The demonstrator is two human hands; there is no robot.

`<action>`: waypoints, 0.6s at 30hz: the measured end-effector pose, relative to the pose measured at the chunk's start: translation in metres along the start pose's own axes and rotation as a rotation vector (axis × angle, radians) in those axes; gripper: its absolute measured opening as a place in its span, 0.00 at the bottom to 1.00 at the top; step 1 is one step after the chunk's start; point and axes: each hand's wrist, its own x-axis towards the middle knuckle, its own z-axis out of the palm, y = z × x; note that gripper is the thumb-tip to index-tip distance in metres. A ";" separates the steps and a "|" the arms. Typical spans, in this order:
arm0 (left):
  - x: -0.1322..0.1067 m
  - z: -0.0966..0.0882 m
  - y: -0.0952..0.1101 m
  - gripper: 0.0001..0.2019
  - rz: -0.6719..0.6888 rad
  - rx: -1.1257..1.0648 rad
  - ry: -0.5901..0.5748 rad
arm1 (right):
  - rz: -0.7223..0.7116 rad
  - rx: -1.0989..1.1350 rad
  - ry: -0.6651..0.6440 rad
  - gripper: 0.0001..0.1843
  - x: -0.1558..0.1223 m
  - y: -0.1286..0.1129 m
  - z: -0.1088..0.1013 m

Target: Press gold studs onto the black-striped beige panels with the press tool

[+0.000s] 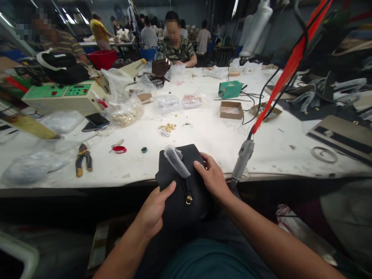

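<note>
A flat black leather-like bag panel (174, 195) is held at the table's front edge, partly overhanging it. My left hand (152, 211) grips its left side, thumb on top and fingers underneath. On the right side my right hand (212, 174) holds the panel in the same way, its fingertips partly hidden. Across the panel lies a black strap (186, 186) with a gold-coloured metal fitting (188, 199) at its near end. White translucent wrapping (176, 162) covers the strap's far part.
An electric screwdriver (243, 159) hangs by a red coiled cord right of my right hand. Pliers (83, 159) lie at left. Small gold pieces (167, 127) sit beyond the panel, with a cardboard tray (231, 110) and green box (230, 89) farther back. A person (178, 46) sits across the table.
</note>
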 end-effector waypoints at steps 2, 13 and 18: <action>0.001 0.005 -0.001 0.23 0.052 -0.022 0.020 | -0.272 -0.200 0.107 0.24 -0.016 0.002 -0.008; -0.001 0.026 0.006 0.18 0.187 -0.042 0.078 | -0.786 -0.547 -0.146 0.03 -0.047 -0.006 -0.016; -0.004 0.019 0.010 0.17 0.130 -0.059 0.110 | -0.933 -0.579 -0.255 0.06 -0.039 -0.011 -0.021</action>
